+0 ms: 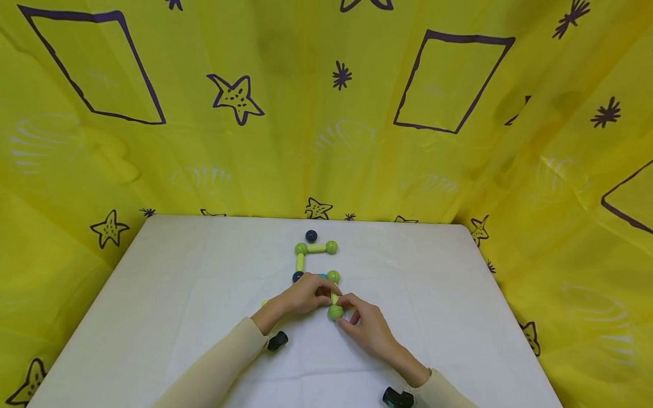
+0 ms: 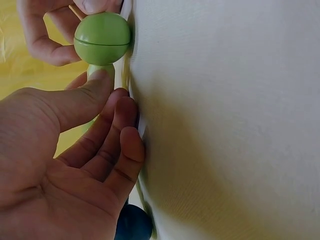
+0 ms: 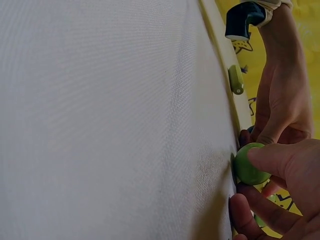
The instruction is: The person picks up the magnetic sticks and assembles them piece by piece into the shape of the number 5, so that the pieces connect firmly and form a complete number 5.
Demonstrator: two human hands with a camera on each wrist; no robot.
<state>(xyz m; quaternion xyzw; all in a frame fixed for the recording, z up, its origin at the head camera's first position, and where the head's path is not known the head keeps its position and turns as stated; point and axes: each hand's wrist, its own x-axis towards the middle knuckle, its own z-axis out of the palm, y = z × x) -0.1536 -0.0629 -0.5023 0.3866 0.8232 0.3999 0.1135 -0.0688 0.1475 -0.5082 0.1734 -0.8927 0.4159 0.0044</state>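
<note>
My left hand [image 1: 305,293] pinches a light green stick [image 1: 334,297] between thumb and fingers. At its near end sits a green ball [image 1: 335,313], split by a seam line in the left wrist view. My right hand [image 1: 371,328] holds that ball; its thumb lies on it in the right wrist view. Another green ball [image 1: 333,276] joins the stick's far end. From there a blue stick [image 1: 321,276], partly hidden by my left hand, runs left toward a navy ball [image 1: 297,276].
Beyond, a light green stick [image 1: 300,263] leads to a green ball [image 1: 301,248], then another stick [image 1: 316,248] and ball [image 1: 331,247]. A separate navy ball [image 1: 311,236] lies behind. A loose yellow-green stick [image 3: 236,80] lies by my left wrist. Yellow patterned cloth surrounds the white table [image 1: 214,255].
</note>
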